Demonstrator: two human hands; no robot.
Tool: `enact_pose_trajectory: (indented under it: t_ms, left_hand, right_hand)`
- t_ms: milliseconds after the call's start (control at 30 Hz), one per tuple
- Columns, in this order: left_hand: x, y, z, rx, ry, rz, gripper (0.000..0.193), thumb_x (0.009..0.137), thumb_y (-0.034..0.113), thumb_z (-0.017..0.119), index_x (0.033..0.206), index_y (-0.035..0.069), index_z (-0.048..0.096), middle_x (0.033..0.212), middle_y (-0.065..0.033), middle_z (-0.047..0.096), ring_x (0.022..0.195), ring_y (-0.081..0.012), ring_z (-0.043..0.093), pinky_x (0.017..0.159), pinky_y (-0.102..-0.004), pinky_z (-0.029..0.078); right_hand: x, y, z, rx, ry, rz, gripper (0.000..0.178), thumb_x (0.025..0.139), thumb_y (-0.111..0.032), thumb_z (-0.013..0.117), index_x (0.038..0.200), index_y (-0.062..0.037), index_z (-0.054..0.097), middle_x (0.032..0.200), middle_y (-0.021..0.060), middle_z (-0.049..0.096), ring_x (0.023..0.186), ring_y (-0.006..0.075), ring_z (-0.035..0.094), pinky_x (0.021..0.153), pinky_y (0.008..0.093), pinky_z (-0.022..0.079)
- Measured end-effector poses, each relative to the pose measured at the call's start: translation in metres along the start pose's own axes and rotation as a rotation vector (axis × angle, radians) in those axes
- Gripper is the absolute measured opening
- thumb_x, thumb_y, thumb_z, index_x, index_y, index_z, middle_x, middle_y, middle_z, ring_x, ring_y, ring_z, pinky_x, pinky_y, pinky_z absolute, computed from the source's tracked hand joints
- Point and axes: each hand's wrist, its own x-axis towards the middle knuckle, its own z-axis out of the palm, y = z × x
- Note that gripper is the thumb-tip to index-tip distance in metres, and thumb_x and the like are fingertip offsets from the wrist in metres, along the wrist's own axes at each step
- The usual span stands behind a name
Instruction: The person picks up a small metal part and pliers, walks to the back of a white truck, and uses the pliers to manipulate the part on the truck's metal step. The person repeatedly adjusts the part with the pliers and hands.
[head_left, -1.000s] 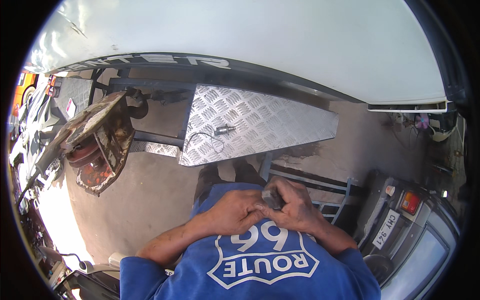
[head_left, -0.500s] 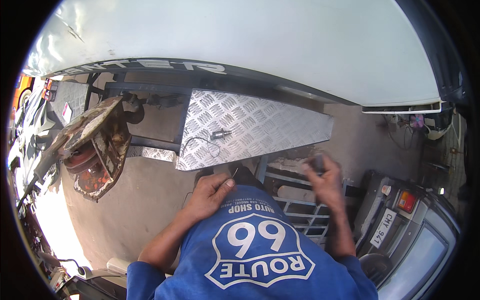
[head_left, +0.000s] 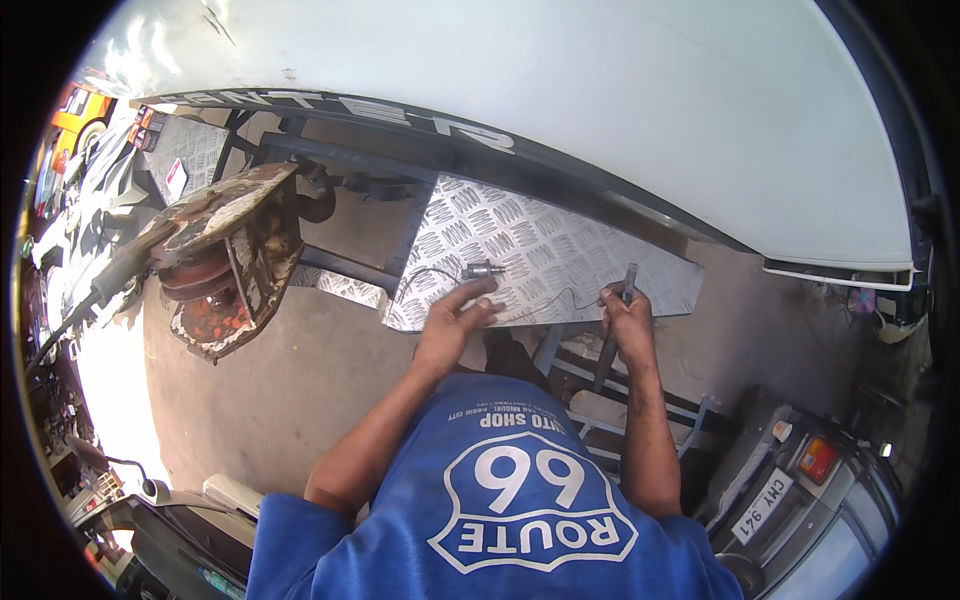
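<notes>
A small metal cylindrical part with a thin dark wire point(head_left: 484, 269) lies on the silver tread-plate surface point(head_left: 560, 235). My left hand point(head_left: 452, 328) reaches over the plate's near edge just below this part, thumb and forefinger parted. No object shows clearly between them. My right hand point(head_left: 628, 318) grips a long dark tool point(head_left: 606, 362) near the plate's right part. The tool's lighter, metallic-looking end points away from me, and its exact kind is unclear. A thin bent wire point(head_left: 572, 296) runs across the plate between my hands; its ends are hard to make out.
A rusty metal assembly point(head_left: 235, 265) stands to the left. A white vehicle panel point(head_left: 560, 100) overhangs the far side. Pale blue metal framing point(head_left: 590, 375) lies below the plate, and a parked car point(head_left: 820, 490) is at lower right.
My left hand has moved forward and right, toward the cylindrical part, its fingers now parted. My right hand has brought the dark tool over the plate's near edge. The view has shifted.
</notes>
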Motion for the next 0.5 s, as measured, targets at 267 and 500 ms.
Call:
enact_pose_trajectory:
  t_ms: [267,500]
  left_hand:
    - [0.026,-0.002,-0.131,0.333,0.525,0.018,0.031,0.096,0.019,0.07,0.121,0.001,0.07,0.111,-0.0095,0.074,0.09,-0.0176,0.072,0.078,-0.0293,0.057]
    - [0.066,-0.055,-0.08,0.914,0.293,0.193,0.043,0.083,0.028,0.084,0.117,0.004,0.074,0.11,-0.0161,0.075,0.091,-0.0272,0.074,0.084,-0.0384,0.058]
  right_hand:
    - [0.093,0.122,-0.041,-0.197,0.261,0.171,0.024,0.089,-0.02,0.074,0.088,0.0026,0.067,0.073,0.0083,0.069,0.055,0.0173,0.057,0.052,0.0352,0.045]
    - [0.108,0.144,-0.055,0.082,0.366,0.397,0.021,0.085,-0.02,0.072,0.084,0.0013,0.067,0.072,0.0088,0.067,0.056,0.0183,0.057,0.052,0.0357,0.046]
